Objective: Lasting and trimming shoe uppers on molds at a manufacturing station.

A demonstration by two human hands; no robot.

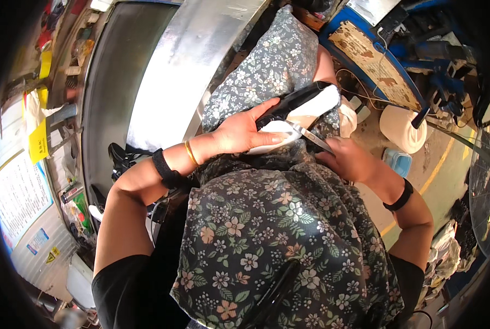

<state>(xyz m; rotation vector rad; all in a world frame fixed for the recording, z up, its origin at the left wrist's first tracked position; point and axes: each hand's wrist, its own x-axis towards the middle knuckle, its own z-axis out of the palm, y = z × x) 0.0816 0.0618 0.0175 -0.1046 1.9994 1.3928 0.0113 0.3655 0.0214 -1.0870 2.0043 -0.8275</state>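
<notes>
What looks like a black-and-white shoe [302, 101] lies across my lap, glossy black along its far side and white on the near side. My left hand [247, 130] holds its left end, thumb pressed on the white part and fingers on the black. In my closed right hand [343, 159] is a slim silver metal tool [312, 137], whose tip meets the white part beside my left thumb. Its exact kind cannot be made out, since my fingers cover its handle. Beneath both hands spreads a dark floral apron [289, 236].
A large shiny metal surface [168, 71] rises at the left. To the right, a roll of cream material [403, 129] and a blue plastic container [397, 162] stand on the floor. A blue-framed machine [376, 60] is at the upper right, with crumpled wrapping [443, 247] at lower right.
</notes>
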